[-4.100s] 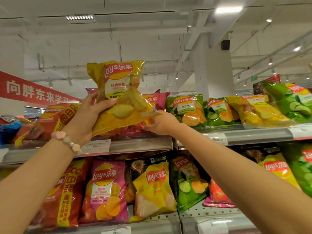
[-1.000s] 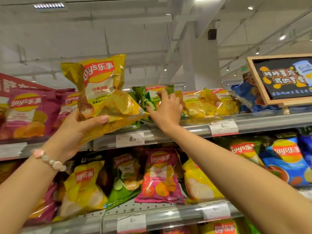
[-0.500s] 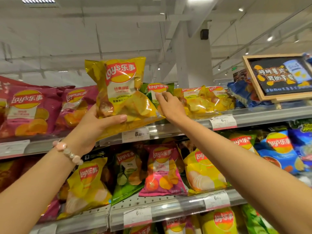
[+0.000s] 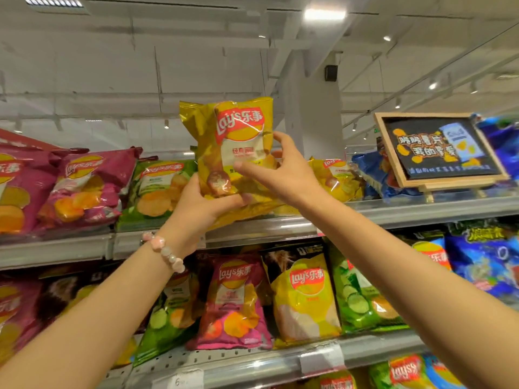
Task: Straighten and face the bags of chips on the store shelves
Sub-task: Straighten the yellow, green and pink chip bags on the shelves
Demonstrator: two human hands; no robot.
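Top shelf [image 4: 280,224] is stocked with leaning bags: magenta at the left, green bag [image 4: 157,189] next, yellow bags [image 4: 334,178] to the right, blue beyond. A framed sign [image 4: 438,150] is stood on the shelf at the right. A lower shelf [image 4: 252,357] is filled with mixed flavours.

Yellow chip bag [image 4: 233,147] is held upright, logo forward, above the top shelf front edge, between the green and yellow rows.

Left hand [image 4: 202,203] is wrapped under the bag's bottom corner, thumb across the front. Right hand [image 4: 283,172] is pinched on the bag's right side, thumb in front, fingers behind.

Risks, as judged:
- Bag could be dropped in among the green ones if it is set down too far left; flavour block is then broken.
- Foil is slippery; bag could slide off the lip if it is released before it is leaned back.
- Neighbouring yellow bags could be knocked flat by the right forearm.

Not determinable: the slot behind the held bag is hidden by it, so free depth is unknown. Price tags are too blurred to read. Right fingers behind the bag are not visible.
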